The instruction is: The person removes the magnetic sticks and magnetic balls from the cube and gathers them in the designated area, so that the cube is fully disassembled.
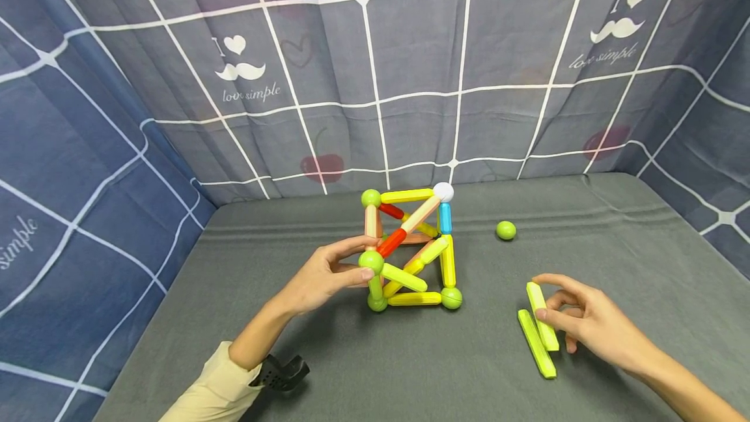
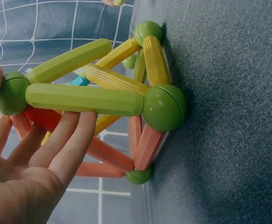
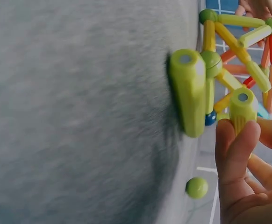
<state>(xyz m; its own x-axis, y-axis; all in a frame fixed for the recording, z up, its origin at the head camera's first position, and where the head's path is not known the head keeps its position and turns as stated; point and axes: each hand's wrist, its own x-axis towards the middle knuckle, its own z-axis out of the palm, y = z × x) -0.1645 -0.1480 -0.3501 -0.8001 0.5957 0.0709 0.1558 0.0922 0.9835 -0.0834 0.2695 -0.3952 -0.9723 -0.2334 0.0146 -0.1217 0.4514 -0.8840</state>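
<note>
A cube-like frame of magnetic building rods and balls [image 1: 448, 266] stands on the grey cloth, with red, orange, yellow, green and blue rods. My left hand [image 1: 325, 280] grips the green ball [image 1: 371, 262] at its upper near-left corner, thumb on the near side; in the left wrist view several fingers reach behind the upright green rod [image 2: 87, 99]. From that ball a light green rod [image 1: 404, 277] sticks out with a free end. Off to the right, my right hand [image 1: 597, 325] pinches a yellow-green rod [image 1: 542, 318] between thumb and fingers, its metal-tipped end showing in the right wrist view.
Beside the pinched rod, a second yellow-green rod [image 1: 536, 345] lies on the cloth [image 1: 410, 370]. A loose green ball [image 1: 506, 230] sits right of the frame. Behind stands a checked grey-blue curtain [image 1: 410, 51], continuing along both sides.
</note>
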